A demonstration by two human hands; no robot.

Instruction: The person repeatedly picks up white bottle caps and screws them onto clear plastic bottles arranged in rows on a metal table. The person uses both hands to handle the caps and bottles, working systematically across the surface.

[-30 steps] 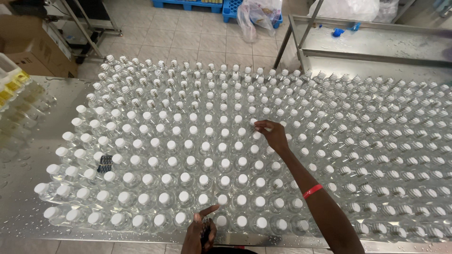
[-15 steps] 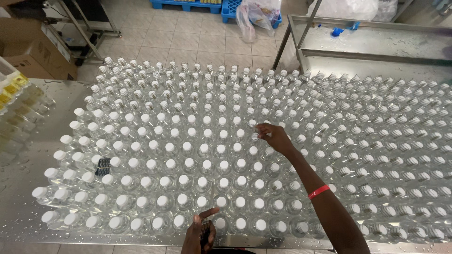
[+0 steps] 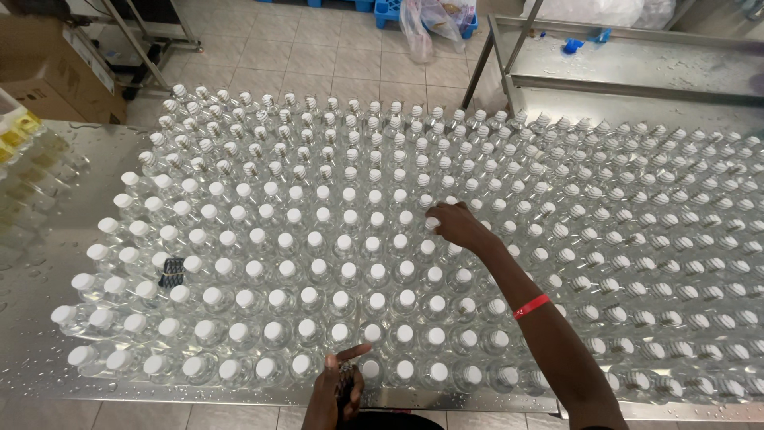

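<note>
Rows of small clear bottles (image 3: 342,239) cover a steel table (image 3: 48,366); the near ones carry white caps, the far ones show bare threaded necks. My right hand (image 3: 455,224) reaches into the middle of the rows, its fingers closed over the cap of one bottle (image 3: 430,225). A red band (image 3: 531,306) circles that wrist. My left hand (image 3: 338,381) hovers at the near edge, holding a small dark thing I cannot make out, its forefinger pointing toward a capped bottle (image 3: 372,334).
A small dark object (image 3: 171,272) lies among the bottles at left. Yellow-topped bottles (image 3: 17,135) stand at the far left. Cardboard boxes (image 3: 48,72) sit on the tiled floor. Another steel table (image 3: 629,68) holds blue bits, with a plastic bag (image 3: 438,20) beyond.
My right hand has slid down and left by about one bottle row. The left hand stays at the near edge.
</note>
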